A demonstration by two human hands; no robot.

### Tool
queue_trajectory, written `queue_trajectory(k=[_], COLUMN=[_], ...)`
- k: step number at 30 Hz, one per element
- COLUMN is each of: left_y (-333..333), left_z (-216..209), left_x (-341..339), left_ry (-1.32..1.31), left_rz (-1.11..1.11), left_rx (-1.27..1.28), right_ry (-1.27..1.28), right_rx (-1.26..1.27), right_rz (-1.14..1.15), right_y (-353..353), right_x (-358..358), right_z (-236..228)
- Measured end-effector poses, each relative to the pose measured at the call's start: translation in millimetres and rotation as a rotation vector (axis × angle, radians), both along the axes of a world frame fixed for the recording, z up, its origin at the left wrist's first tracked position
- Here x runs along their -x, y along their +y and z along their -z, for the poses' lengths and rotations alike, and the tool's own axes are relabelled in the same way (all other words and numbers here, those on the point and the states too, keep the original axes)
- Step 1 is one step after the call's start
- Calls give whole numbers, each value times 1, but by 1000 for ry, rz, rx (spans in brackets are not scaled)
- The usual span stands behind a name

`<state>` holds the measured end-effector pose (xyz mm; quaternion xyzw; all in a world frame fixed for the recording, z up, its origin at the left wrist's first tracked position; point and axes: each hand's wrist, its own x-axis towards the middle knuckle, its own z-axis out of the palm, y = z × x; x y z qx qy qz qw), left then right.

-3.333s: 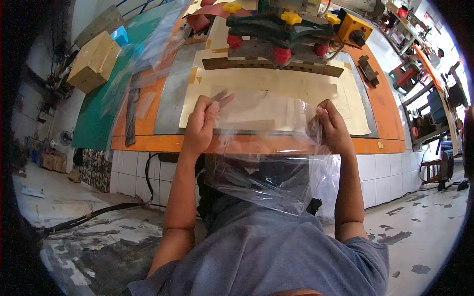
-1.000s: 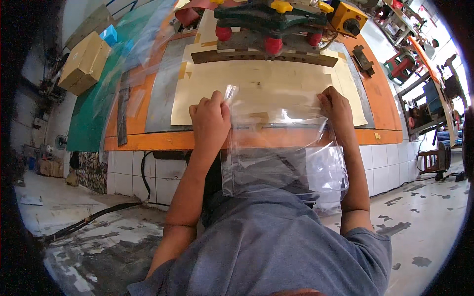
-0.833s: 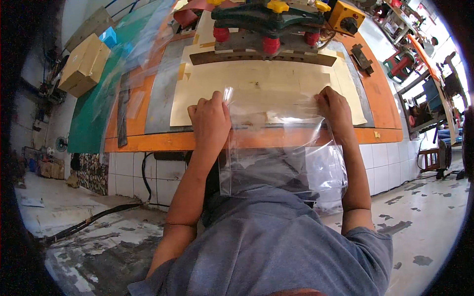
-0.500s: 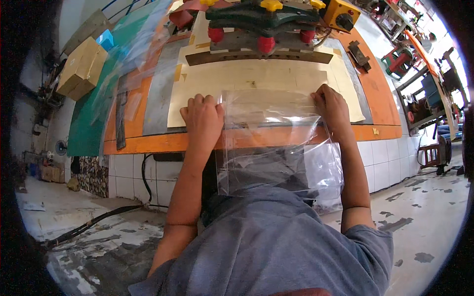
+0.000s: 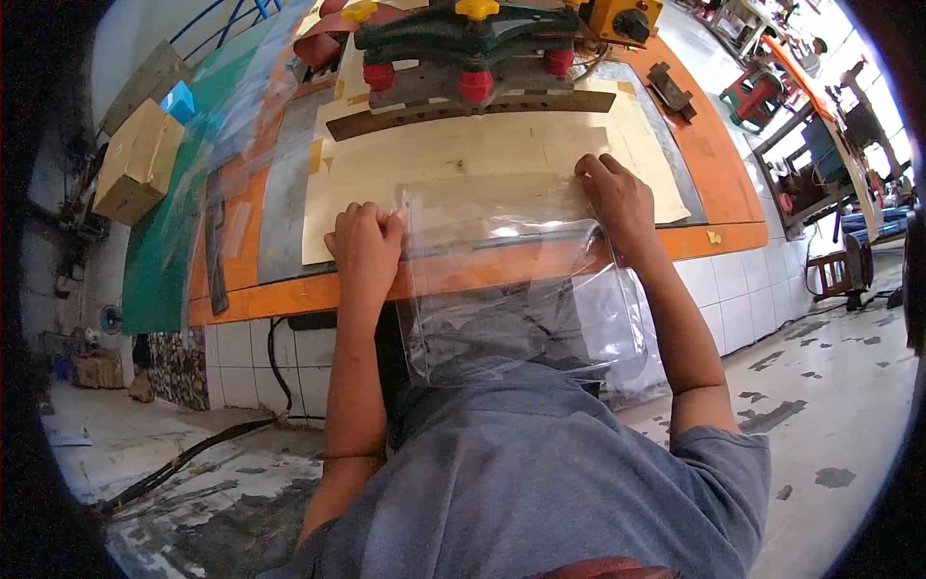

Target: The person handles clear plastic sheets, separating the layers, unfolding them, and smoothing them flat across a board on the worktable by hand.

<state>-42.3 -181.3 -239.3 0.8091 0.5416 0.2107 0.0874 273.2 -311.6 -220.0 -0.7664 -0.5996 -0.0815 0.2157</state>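
A clear plastic sheet or bag (image 5: 506, 289) stretches between my hands, its far edge over the cream board (image 5: 434, 152) and its near part hanging past the table edge to my shirt. My left hand (image 5: 368, 239) is closed at its far left corner, fingers curled. At the far right corner, my right hand (image 5: 617, 201) pinches the plastic between thumb and fingers. Beyond both hands, a long metal strip (image 5: 473, 113) is mounted under a dark green press head (image 5: 463, 39) with red and yellow knobs.
The orange table edge (image 5: 280, 297) runs across in front of me. On the left, a cardboard box (image 5: 140, 162) and loose clear plastic sheets (image 5: 246, 101) lie on a green surface (image 5: 154, 280). A dark metal block (image 5: 671, 92) sits on the right. Black cables (image 5: 193, 452) cross the floor.
The whole view has shifted and tilted slightly, so the table and press appear further left. Both hands keep their hold on the plastic, with little movement relative to the board.
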Motion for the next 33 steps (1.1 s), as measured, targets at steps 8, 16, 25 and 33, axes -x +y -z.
queue_trajectory(k=[8,16,25,33], left_y=[-1,3,-7,13], left_z=[-1,2,10,6], left_x=[1,1,-2,-8], left_ry=[-51,-57,-82,-17], left_rz=[14,25,-53,3], left_rx=[-4,22,-111,-46], right_ry=[-18,44,-64,-52], right_rx=[28,321,263,149], right_rz=[-44,-24,132,90], right_y=[1,-5,-26,-22], right_x=[-9,-5,22,8], right_z=[1,-38,-10,-5])
